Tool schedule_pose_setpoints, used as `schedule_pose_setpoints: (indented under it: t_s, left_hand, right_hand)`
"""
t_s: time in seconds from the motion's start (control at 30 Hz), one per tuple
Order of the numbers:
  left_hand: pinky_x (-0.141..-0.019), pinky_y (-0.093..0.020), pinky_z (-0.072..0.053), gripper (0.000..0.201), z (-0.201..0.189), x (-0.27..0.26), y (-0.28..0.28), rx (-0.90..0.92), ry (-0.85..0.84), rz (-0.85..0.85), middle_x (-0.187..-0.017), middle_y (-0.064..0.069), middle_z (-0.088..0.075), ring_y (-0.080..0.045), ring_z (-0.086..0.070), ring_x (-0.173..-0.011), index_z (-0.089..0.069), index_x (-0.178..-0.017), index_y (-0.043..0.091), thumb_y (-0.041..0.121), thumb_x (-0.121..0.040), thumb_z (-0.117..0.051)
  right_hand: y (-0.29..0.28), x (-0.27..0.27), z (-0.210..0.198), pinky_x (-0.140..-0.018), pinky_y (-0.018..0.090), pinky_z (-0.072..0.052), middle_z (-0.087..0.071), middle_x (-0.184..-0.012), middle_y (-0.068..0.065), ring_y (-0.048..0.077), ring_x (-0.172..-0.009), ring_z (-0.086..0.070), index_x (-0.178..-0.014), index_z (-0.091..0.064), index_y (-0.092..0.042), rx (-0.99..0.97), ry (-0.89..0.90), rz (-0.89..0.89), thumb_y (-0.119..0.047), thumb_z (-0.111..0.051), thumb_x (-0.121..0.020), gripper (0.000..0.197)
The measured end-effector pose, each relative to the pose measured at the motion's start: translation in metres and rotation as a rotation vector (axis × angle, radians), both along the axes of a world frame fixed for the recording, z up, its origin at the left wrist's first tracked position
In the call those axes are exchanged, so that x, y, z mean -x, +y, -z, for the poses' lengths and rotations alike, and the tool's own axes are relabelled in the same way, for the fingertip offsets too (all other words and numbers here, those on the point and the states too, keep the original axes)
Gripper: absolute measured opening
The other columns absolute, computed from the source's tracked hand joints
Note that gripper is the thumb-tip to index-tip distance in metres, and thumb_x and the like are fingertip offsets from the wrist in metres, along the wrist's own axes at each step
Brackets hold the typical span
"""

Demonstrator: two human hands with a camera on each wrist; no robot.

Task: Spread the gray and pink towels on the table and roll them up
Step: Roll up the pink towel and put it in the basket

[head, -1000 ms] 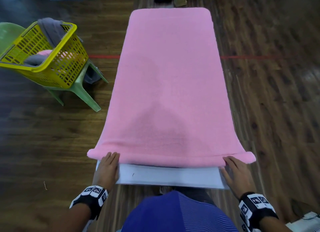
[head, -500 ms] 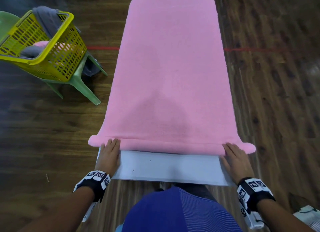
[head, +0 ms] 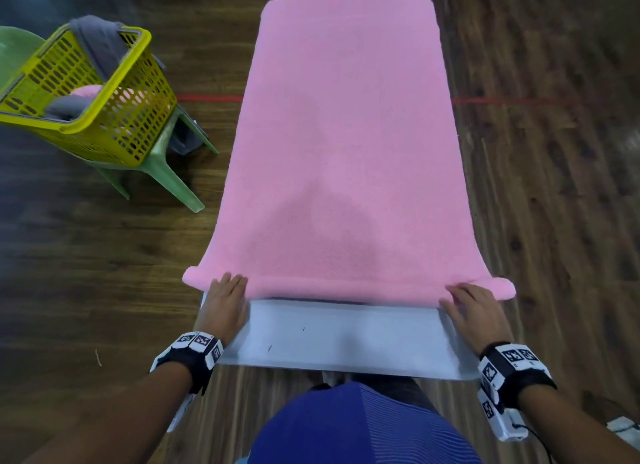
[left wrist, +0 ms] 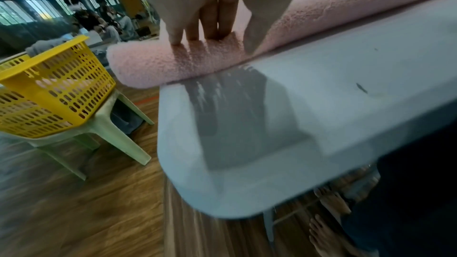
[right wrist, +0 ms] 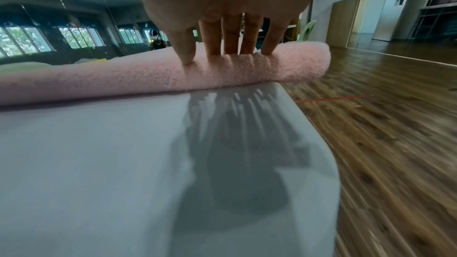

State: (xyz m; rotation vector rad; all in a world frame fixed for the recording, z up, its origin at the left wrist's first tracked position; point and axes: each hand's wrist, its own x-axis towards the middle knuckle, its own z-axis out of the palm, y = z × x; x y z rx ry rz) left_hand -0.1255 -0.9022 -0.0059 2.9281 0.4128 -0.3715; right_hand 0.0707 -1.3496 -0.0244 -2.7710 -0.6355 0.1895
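Note:
A pink towel lies spread along the white table, its near end rolled into a thin roll that sticks out past both table sides. My left hand presses straight fingers onto the roll's left end. My right hand presses straight fingers onto the right end. A gray towel hangs over the rim of the yellow basket at the left.
The basket sits on a green plastic chair left of the table and also holds something pink and gray. Wooden floor surrounds the table. Small objects lie beyond the table's far end. People sit far off in the left wrist view.
Both hands have pushed the roll away from me along the table. The roll has grown thicker and more bare white table shows in front of me.

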Motion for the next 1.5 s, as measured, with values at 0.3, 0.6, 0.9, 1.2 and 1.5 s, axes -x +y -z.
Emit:
schedule_pose_setpoints:
  t_s: [0.3,0.6,0.9,1.2,1.5]
  left_hand:
    - [-0.090,-0.051,-0.044,0.036,-0.014,-0.025,0.009,-0.013,-0.062,-0.038,-0.104,-0.012,-0.066,-0.031,-0.062,-0.095,-0.066,-0.102,0.010,0.026,-0.078,-0.044]
    - [-0.090,-0.050,-0.043,0.025,-0.010,-0.011,0.004,-0.063,-0.007,-0.036,-0.079,-0.001,-0.068,-0.028,-0.062,-0.078,-0.067,-0.083,0.017,0.021,-0.060,-0.075]
    - [-0.098,-0.043,-0.035,0.049,-0.001,-0.032,0.018,0.144,-0.057,-0.092,-0.102,-0.014,-0.063,-0.033,-0.057,-0.093,-0.060,-0.116,0.001,0.029,-0.084,-0.035]
    - [-0.076,-0.041,-0.052,0.024,-0.016,-0.050,0.023,0.073,-0.101,-0.073,-0.090,-0.015,-0.070,-0.034,-0.065,-0.081,-0.070,-0.096,0.003,0.010,-0.078,-0.055]
    - [-0.072,-0.039,-0.051,0.042,-0.008,-0.025,0.010,0.063,0.019,0.055,-0.084,-0.004,-0.067,-0.028,-0.064,-0.075,-0.066,-0.093,0.011,0.015,-0.053,-0.079]
  right_hand:
    - [0.009,-0.030,-0.018,-0.088,0.048,-0.044,-0.062,-0.116,0.004,0.030,-0.105,-0.056,-0.112,-0.065,-0.019,0.066,0.046,0.082,-0.021,-0.064,-0.083,0.029]
    - [-0.001,-0.019,-0.005,-0.083,0.047,-0.047,-0.068,-0.103,0.004,0.031,-0.095,-0.062,-0.103,-0.070,-0.019,0.157,0.091,-0.014,-0.015,-0.078,-0.067,0.037]
    - [0.015,-0.037,-0.012,-0.092,0.044,-0.047,-0.063,-0.113,0.004,0.024,-0.101,-0.060,-0.111,-0.064,-0.015,0.094,0.014,-0.022,-0.031,-0.067,-0.083,0.033]
    - [0.017,-0.046,-0.015,-0.104,0.045,-0.019,-0.061,-0.120,-0.007,0.016,-0.117,-0.051,-0.113,-0.063,-0.032,0.209,-0.011,0.084,-0.029,-0.046,-0.090,0.029]
    - [0.005,-0.019,-0.002,-0.089,0.052,-0.047,-0.064,-0.108,0.011,0.033,-0.095,-0.060,-0.108,-0.068,-0.010,0.107,0.117,-0.034,-0.011,-0.083,-0.064,0.046]
